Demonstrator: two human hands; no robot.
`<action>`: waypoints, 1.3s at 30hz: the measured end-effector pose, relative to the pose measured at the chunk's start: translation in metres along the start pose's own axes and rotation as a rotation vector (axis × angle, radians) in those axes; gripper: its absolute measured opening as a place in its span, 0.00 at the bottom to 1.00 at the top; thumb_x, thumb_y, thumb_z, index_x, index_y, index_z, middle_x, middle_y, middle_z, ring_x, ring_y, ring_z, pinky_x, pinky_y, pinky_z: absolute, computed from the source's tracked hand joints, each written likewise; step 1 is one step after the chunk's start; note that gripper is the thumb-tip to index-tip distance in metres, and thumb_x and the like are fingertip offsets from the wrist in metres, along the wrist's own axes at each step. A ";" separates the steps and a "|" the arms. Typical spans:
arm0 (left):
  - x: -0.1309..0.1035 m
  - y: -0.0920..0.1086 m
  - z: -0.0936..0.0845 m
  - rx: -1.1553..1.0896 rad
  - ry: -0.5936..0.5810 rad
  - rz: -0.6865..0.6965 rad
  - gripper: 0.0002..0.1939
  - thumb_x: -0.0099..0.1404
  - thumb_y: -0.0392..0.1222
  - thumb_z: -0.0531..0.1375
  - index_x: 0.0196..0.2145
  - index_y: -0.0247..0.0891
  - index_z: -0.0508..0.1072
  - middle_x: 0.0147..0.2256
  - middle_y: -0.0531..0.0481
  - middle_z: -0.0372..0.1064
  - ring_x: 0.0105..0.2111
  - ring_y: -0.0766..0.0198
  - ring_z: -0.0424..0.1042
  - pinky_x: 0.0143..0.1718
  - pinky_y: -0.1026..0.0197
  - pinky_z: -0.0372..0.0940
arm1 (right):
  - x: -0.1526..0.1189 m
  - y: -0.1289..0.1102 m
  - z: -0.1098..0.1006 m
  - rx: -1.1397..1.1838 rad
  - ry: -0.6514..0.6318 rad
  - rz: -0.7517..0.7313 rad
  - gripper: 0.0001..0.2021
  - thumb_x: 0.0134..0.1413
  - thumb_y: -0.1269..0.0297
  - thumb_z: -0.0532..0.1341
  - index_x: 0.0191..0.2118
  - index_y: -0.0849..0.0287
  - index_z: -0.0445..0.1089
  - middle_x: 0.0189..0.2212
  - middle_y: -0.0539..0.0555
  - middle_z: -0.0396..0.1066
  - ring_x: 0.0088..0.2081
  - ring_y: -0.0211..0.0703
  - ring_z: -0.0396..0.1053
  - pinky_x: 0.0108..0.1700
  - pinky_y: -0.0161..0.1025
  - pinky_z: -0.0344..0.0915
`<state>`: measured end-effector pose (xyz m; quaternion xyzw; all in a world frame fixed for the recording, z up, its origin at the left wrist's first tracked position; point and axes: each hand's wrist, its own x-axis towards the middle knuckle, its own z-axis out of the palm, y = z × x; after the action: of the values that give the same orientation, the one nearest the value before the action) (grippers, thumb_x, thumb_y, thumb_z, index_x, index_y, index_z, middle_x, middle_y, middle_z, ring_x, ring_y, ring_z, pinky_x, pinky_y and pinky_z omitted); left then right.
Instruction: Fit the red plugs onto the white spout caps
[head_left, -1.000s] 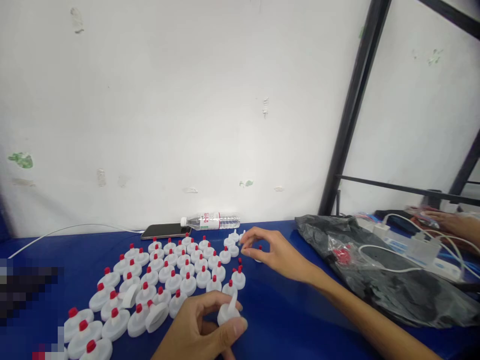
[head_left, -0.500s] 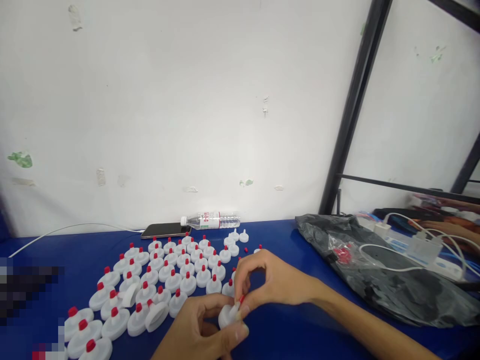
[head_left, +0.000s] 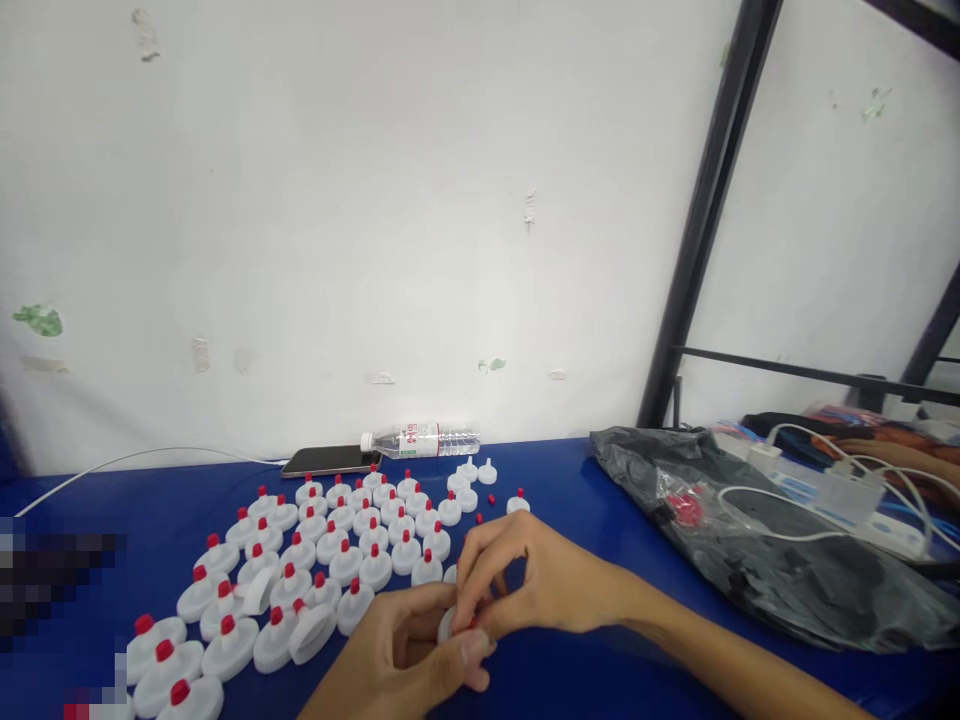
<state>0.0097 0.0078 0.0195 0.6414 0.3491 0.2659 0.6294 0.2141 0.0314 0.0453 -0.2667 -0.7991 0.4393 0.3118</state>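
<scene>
At the bottom centre my left hand (head_left: 397, 650) is closed around a white nozzle lid (head_left: 445, 625), mostly hidden by fingers. My right hand (head_left: 540, 575) pinches a small red tip cap (head_left: 474, 622) at the lid's spout; only a bit of red shows, so I cannot tell how far it sits on the spout. To the left stand rows of white lids with red tips (head_left: 345, 563), a couple of them tilted on edge. Beyond my right hand are a single red-tipped lid (head_left: 517, 503), white lids with bare spouts (head_left: 487, 472) and loose red tips (head_left: 492, 498).
A phone (head_left: 322, 461) with a white cable and a lying water bottle (head_left: 427, 440) are by the wall. On the right, a dark plastic bag (head_left: 765, 580) bears a small bag of red pieces (head_left: 684, 508), beside a power strip (head_left: 892, 535). Another person's arm (head_left: 900, 455) shows beyond the black frame.
My right hand has moved slightly left and down, with its fingers now over the lid's spout. The lid and red tip cap are more hidden than before.
</scene>
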 end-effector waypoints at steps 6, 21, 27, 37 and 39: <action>0.003 -0.004 -0.003 0.005 -0.019 0.026 0.32 0.59 0.66 0.64 0.47 0.33 0.76 0.43 0.40 0.77 0.43 0.49 0.78 0.15 0.73 0.64 | 0.000 0.002 0.004 -0.019 -0.023 0.003 0.10 0.46 0.61 0.74 0.38 0.51 0.83 0.34 0.50 0.74 0.31 0.35 0.67 0.33 0.32 0.63; 0.005 -0.010 -0.003 -0.121 -0.057 0.071 0.25 0.56 0.58 0.70 0.42 0.36 0.79 0.31 0.51 0.73 0.31 0.68 0.71 0.27 0.72 0.65 | -0.001 0.003 0.005 -0.030 -0.060 -0.002 0.13 0.44 0.62 0.75 0.39 0.52 0.83 0.33 0.49 0.72 0.28 0.32 0.65 0.31 0.30 0.63; 0.006 -0.010 -0.004 -0.113 -0.053 0.053 0.23 0.52 0.57 0.73 0.36 0.34 0.80 0.27 0.53 0.69 0.23 0.73 0.64 0.25 0.71 0.62 | -0.002 0.000 0.006 0.017 -0.076 -0.013 0.13 0.44 0.58 0.75 0.39 0.54 0.83 0.34 0.50 0.72 0.28 0.32 0.65 0.32 0.30 0.65; 0.004 -0.007 -0.003 -0.078 -0.070 0.024 0.22 0.49 0.56 0.74 0.31 0.34 0.79 0.26 0.53 0.67 0.21 0.75 0.60 0.18 0.75 0.53 | -0.002 0.001 0.008 0.025 -0.107 -0.064 0.15 0.43 0.56 0.76 0.37 0.58 0.82 0.35 0.50 0.71 0.28 0.30 0.66 0.31 0.28 0.65; 0.004 -0.008 -0.003 -0.060 -0.091 0.030 0.23 0.50 0.57 0.73 0.31 0.33 0.79 0.25 0.53 0.67 0.21 0.75 0.60 0.17 0.76 0.51 | -0.003 0.002 0.008 0.017 -0.108 -0.073 0.15 0.43 0.56 0.76 0.37 0.57 0.82 0.35 0.49 0.71 0.28 0.31 0.66 0.31 0.28 0.65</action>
<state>0.0088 0.0122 0.0117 0.6388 0.3022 0.2562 0.6595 0.2102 0.0263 0.0394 -0.2107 -0.8202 0.4481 0.2864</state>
